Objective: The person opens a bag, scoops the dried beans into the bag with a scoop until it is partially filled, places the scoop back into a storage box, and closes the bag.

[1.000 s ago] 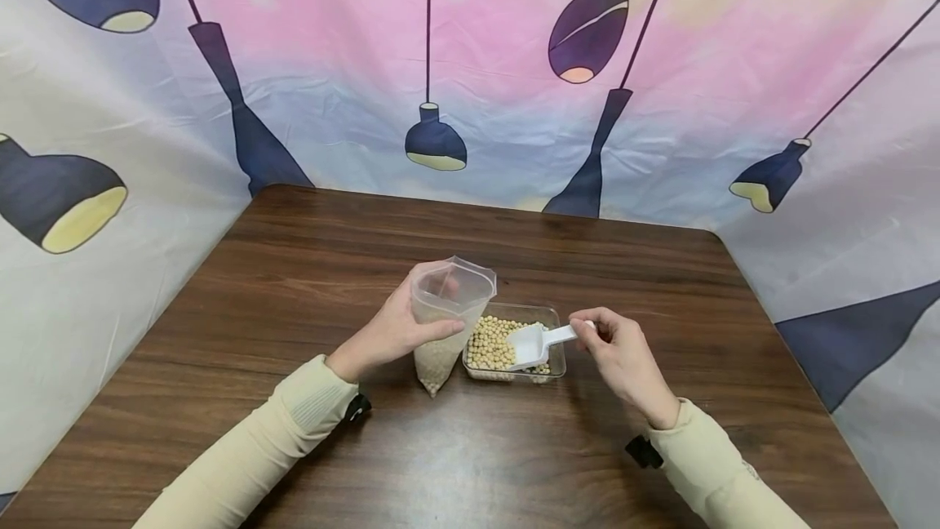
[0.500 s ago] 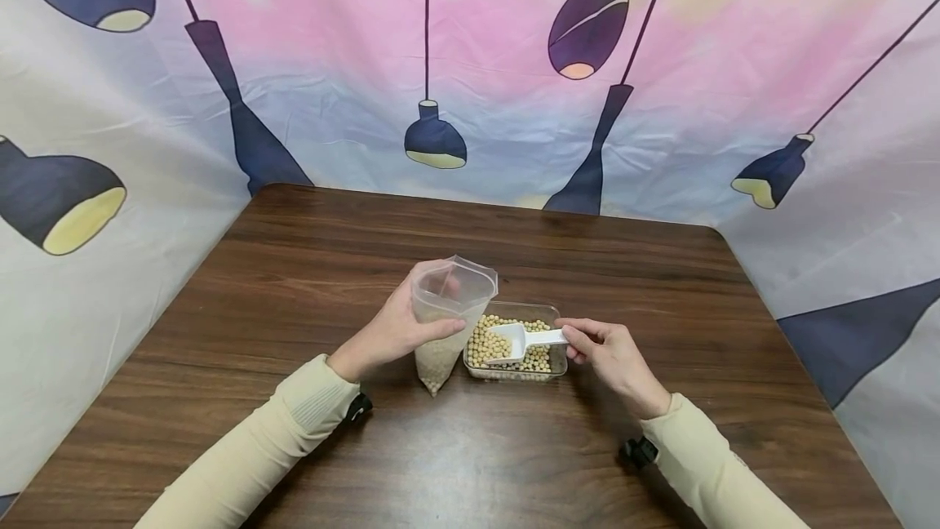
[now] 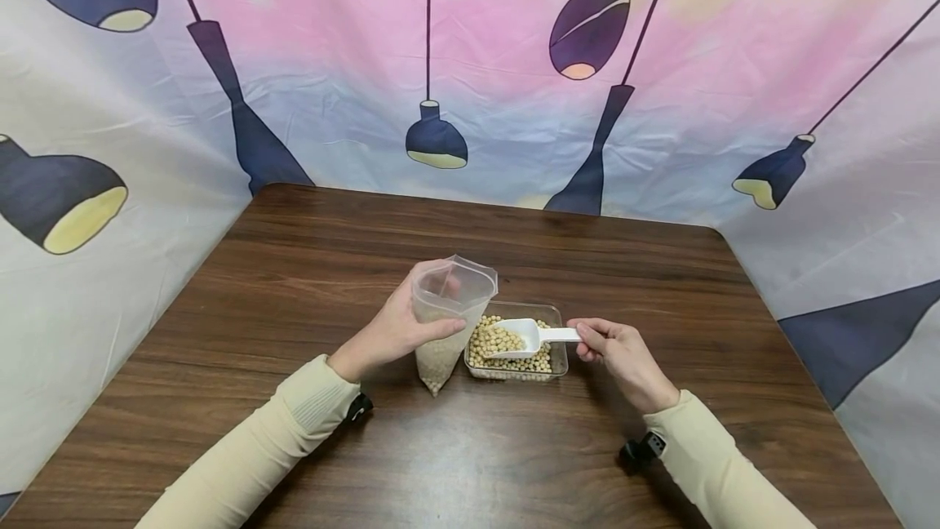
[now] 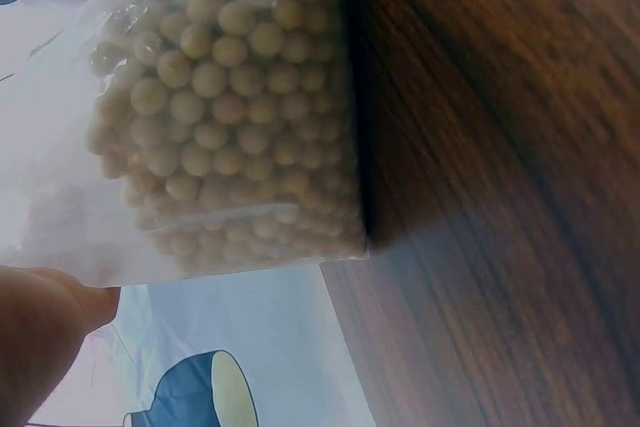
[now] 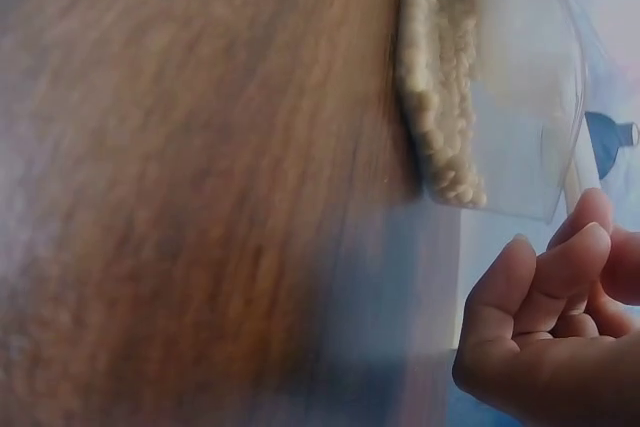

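My left hand (image 3: 392, 329) grips a clear plastic bag (image 3: 439, 353) around its upper part, its mouth held wide. Round pale beans (image 4: 225, 97) fill the bag's lower part in the left wrist view. Right beside it stands a clear rectangular container (image 3: 560, 366) of the same kind of beans (image 3: 541, 359). Over this container, my right hand (image 3: 620, 353) pinches the handle of a white scoop (image 3: 530, 335). A heap of beans lies in the scoop, whose mouth points left toward the bag. In the right wrist view, only part of the scoop's handle (image 5: 582, 162) shows past the fingers.
A dark wooden table (image 3: 352, 243) with rounded far corners carries everything. Behind and beside it hangs a cloth backdrop (image 3: 499, 47) printed with lamps. Black straps with small devices are on both wrists.
The right hand dipped the scoop leftward into the beans and then drew slightly back right. The scoop has come up level with a load of beans. The left hand and bag stayed put.
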Demonstrator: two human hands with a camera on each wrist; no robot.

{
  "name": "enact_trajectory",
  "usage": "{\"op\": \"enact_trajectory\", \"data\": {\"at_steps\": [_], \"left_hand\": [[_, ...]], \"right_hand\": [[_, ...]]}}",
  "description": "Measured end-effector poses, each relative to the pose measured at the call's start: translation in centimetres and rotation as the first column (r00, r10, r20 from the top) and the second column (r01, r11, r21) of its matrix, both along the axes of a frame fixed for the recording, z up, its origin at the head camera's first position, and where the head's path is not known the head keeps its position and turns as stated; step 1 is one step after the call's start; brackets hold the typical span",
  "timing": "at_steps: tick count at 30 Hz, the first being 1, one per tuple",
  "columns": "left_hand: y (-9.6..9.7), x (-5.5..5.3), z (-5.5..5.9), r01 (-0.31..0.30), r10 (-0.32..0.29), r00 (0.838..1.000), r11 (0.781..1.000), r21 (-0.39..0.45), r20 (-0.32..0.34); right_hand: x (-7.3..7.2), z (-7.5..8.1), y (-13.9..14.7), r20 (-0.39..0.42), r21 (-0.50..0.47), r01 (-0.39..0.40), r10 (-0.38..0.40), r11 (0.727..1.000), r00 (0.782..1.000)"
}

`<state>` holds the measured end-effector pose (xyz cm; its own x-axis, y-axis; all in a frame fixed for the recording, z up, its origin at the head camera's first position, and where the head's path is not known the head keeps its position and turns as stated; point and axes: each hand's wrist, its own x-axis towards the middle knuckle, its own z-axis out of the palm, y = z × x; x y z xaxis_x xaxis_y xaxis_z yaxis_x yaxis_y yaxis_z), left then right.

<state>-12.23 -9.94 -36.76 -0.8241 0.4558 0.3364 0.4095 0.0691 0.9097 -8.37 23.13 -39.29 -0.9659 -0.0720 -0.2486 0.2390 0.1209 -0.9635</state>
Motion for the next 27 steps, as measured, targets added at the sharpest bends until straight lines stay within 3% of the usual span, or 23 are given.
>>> {"op": "enact_trajectory", "data": {"at_steps": [6, 13, 21, 27], "left_hand": [[0.0, 0.0, -0.1, -0.004, 0.004, 1.000, 1.000, 0.001, -0.004], [0.0, 0.1, 0.1, -0.016, 0.016, 1.000, 1.000, 0.001, -0.008], [0.0, 0.0, 0.1, -0.005, 0.005, 1.000, 1.000, 0.004, -0.007], [0.0, -0.1, 0.1, 0.006, -0.006, 1.000, 1.000, 0.009, 0.005]], "right_hand": [[0.0, 0.0, 0.8, 0.021, -0.071, 0.016, -0.015, 0.997, 1.000], [0.1, 1.5, 1.5, -0.017, -0.128, 0.058, -0.061, 0.990, 0.998], [0.1, 5.8, 2.5, -0.116, -0.241, 0.066, -0.096, 0.968, 0.989], [-0.5, 9.3, 1.3, -0.250, -0.283, 0.036, -0.110, 0.958, 0.962]]}}
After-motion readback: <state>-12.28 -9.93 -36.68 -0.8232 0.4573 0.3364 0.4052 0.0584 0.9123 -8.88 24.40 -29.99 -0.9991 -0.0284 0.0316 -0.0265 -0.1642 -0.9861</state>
